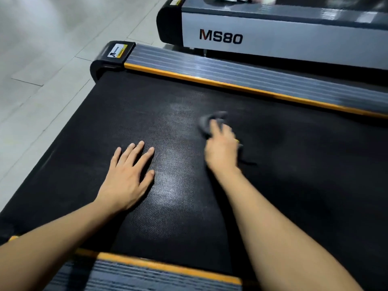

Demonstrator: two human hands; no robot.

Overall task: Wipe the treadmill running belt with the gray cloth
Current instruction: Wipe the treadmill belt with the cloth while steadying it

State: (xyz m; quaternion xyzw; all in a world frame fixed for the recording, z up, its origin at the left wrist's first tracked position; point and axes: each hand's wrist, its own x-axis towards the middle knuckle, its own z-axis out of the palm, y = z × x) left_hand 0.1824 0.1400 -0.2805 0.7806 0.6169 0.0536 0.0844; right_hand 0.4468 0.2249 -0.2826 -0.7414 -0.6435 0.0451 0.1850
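Midway through wiping, the right hand point(220, 148) presses the gray cloth point(210, 122) mid-belt; the left hand point(128, 175) rests flat on the running belt point(294, 175), dusty beside the cloth.

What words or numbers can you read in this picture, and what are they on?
"MS80": on the gray side of the next treadmill, with a red M and dark S80.
Sticker on the near treadmill's black end cap: yellow and white, print too small to read.
Sticker on the next treadmill's end cap: too blurred to read.
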